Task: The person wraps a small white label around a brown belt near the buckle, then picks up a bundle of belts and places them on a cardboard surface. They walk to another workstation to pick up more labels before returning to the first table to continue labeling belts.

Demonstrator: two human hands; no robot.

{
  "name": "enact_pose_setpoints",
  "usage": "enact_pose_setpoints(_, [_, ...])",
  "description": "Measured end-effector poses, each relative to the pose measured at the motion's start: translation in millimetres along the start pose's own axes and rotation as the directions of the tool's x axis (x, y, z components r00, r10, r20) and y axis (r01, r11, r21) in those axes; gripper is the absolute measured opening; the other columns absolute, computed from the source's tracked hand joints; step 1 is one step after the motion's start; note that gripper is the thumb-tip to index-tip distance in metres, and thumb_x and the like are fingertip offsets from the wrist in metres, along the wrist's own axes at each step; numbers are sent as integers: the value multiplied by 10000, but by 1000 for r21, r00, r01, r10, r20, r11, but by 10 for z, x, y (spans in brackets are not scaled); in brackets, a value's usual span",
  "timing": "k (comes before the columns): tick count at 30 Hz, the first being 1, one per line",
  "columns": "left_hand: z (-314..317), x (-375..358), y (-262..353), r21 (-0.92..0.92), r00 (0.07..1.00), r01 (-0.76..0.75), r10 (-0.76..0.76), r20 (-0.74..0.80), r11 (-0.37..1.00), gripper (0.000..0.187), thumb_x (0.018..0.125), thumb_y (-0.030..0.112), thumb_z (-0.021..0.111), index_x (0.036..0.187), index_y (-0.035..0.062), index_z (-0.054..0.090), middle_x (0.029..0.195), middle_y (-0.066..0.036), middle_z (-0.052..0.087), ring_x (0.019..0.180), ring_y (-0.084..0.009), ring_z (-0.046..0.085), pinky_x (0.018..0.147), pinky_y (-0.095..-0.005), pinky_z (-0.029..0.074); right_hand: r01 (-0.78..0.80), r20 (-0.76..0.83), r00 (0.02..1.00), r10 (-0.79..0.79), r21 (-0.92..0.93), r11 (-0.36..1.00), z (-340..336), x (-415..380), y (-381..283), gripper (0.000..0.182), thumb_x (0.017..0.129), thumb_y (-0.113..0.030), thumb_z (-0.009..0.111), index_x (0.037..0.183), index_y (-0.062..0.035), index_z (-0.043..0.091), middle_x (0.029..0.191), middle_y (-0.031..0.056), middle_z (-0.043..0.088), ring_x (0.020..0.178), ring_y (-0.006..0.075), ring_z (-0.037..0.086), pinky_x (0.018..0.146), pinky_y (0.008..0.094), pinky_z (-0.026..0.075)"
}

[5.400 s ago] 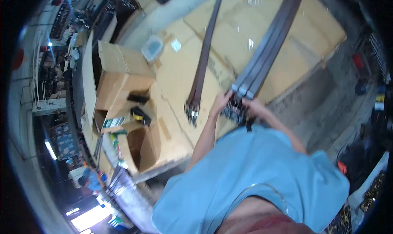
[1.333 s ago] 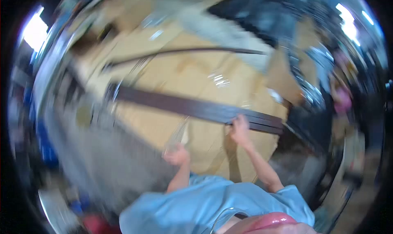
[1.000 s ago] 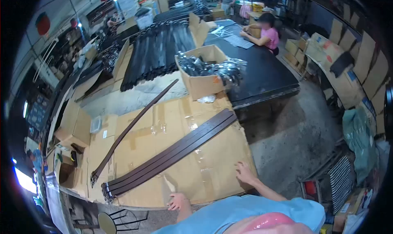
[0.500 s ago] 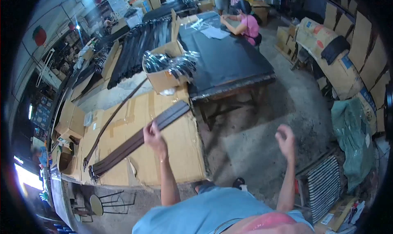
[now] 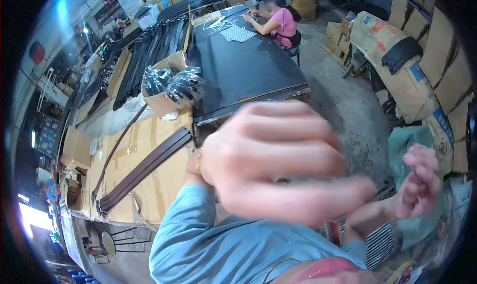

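My left hand (image 5: 278,160), with a thin bracelet at the wrist, fills the middle of the view close to the camera. Its back faces me and its fingers are curled in, slightly blurred; nothing shows in them. Off to the right, my right hand (image 5: 421,182) is raised in front of a green plastic sack (image 5: 405,140), fingers loosely bent and apart, holding nothing. A bundle of dark brown strips (image 5: 144,172) lies slantwise on the cardboard-covered table (image 5: 164,194), apart from both hands. Beside it runs a single long dark strip (image 5: 117,152).
A carton (image 5: 164,105) of plastic-wrapped black items stands at the table's far end. Behind is a black-topped table (image 5: 243,70), where a person in pink (image 5: 283,23) sits working. Many black strips (image 5: 154,55) lie at left. A stool (image 5: 108,243) stands below the near edge.
My left hand has left the brown strips and come up close to the camera, its fingers curling. My right hand has moved to the right. The view has shifted; the strips stay on the table.
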State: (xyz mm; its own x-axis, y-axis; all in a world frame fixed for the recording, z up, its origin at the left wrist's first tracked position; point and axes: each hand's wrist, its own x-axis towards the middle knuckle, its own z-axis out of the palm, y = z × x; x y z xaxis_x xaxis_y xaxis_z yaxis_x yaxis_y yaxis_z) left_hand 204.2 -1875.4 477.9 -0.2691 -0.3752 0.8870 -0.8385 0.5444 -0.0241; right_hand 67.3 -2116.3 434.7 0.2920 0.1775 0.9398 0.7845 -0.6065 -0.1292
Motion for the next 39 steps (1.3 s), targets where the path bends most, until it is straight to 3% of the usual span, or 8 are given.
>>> enact_pose_setpoints(3, [273,159,-462,3,998,-40,40,46,999,138,765,140,583,848,30,587,662,-44,480,537,-186,472,476,-270,392,-332,-1,943,333,-86,939,91,-149,777,205,837,-128,596,981,16,573,840,143,607,772,231,564,691,321,446])
enact_pose_setpoints(6, [548,224,-909,-178,934,215,-255,-250,960,153,806,-18,513,722,40,628,641,-117,609,505,-180,573,453,-263,477,-587,-21,806,592,-161,793,109,-577,1604,154,826,-116,608,904,17,594,822,102,617,740,190,572,667,289,440])
enact_pose_setpoints(7, [300,244,-1344,-243,997,-52,65,45,969,156,842,18,500,807,75,640,735,-65,632,516,-161,577,451,-241,483,-676,-13,727,687,-191,712,118,-713,1812,148,818,-105,617,902,16,598,821,91,622,730,171,575,664,278,443])
enact_pose_setpoints(9, [250,80,-1922,-244,978,-171,135,-158,955,134,870,169,529,945,135,634,868,-3,624,655,-148,592,556,-295,474,-813,4,565,825,-173,557,120,-1111,2260,138,813,-89,624,908,9,607,820,73,631,722,144,579,663,263,449])
enact_pose_setpoints(15, [-227,190,-3138,240,997,-26,44,-67,970,365,850,446,519,1137,222,546,1003,2,561,883,-167,494,743,-367,364,-997,82,74,994,23,72,1,-2013,3405,201,813,-132,645,961,2,628,840,57,650,763,119,589,699,256,460])
enact_pose_setpoints(26, [27,386,-4997,526,988,7,75,-136,851,302,848,385,525,1060,170,542,933,-17,548,817,-178,499,689,-346,384,-983,409,113,905,-89,163,-256,-1709,6622,242,808,-167,646,978,6,633,906,91,665,862,160,612,794,296,473])
enact_pose_setpoints(33, [1060,953,-6889,798,880,-338,467,80,499,266,847,346,529,1011,137,539,889,-28,540,776,-185,501,655,-332,397,-808,657,380,652,-107,579,-216,-1241,8891,244,780,-138,658,972,9,633,921,140,664,856,226,645,790,322,493])
enact_pose_setpoints(39, [1110,536,-8008,888,883,-156,464,-71,432,238,846,312,533,969,109,537,851,-38,533,740,-191,504,626,-321,408,-899,707,281,649,-44,437,122,-1268,10052,221,801,-139,634,962,13,627,890,128,665,819,200,643,753,297,491])
